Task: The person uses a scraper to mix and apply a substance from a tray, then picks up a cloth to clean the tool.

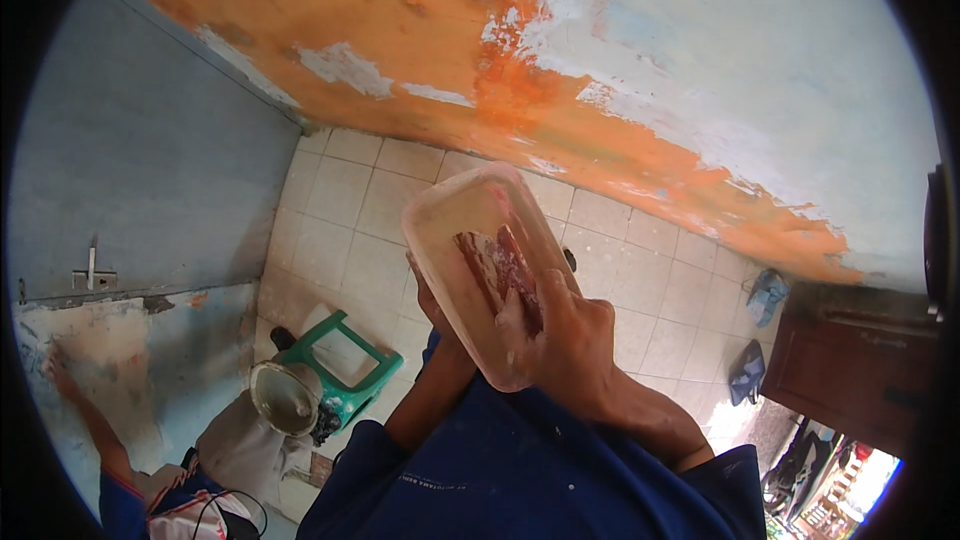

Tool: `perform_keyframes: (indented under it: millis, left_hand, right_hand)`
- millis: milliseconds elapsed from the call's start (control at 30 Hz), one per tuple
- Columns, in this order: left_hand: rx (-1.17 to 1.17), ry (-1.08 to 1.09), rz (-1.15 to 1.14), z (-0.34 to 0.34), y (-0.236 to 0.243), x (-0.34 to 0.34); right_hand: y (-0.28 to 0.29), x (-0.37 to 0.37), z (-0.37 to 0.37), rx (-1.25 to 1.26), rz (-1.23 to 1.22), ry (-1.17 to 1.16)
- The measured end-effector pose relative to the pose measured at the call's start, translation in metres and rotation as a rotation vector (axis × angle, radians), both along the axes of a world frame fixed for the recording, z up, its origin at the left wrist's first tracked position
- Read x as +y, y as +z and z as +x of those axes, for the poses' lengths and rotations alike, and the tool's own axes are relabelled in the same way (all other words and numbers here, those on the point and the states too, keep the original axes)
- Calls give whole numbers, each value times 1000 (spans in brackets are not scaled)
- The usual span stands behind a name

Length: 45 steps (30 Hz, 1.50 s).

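Shallow tray (449,208) in our half-curled left hand (431,310), red-smeared tool (514,258) over it in our closed right hand (574,338).

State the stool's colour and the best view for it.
Green stool; it shows best in the head view.

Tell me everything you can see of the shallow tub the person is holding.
The tub is a shallow rectangle with rounded corners, apparently plastic, dull beige with a pinkish rim. It is held above the tiled floor, open side facing the camera, slanting from upper left to lower right. The left hand, mostly hidden, supports its left side; the right hand reaches over its lower right edge, touching a pale-smeared reddish-brown object inside.
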<state>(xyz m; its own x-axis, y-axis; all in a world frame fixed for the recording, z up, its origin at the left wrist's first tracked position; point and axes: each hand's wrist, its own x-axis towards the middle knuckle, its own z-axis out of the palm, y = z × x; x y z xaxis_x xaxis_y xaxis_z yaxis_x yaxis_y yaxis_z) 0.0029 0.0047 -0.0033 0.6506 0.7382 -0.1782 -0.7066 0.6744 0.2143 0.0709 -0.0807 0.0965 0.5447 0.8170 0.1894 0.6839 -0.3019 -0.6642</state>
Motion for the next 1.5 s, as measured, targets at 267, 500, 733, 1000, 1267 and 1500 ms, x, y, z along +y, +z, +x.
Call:
perform_keyframes:
  millis: [267,500,733,1000,1267,1500]
  left_hand:
    - [-9,-7,17,6,7,1]
    - [13,15,-3,-1,0,-1]
    - [16,4,-8,-2,4,-1]
    - [11,-36,-16,1,5,-6]
    - [8,-96,-12,3,9,-8]
    - [25,-130,-15,0,10,-4]
  right_hand:
    - [19,-4,5,-51,80,-89]
    - [19,-21,0,-34,-45,9]
    - [4,-7,-2,-63,83,-48]
    - [36,-15,-4,-11,51,-73]
    - [20,0,-11,-58,33,-29]
    - [35,-4,-3,61,-43,-185]
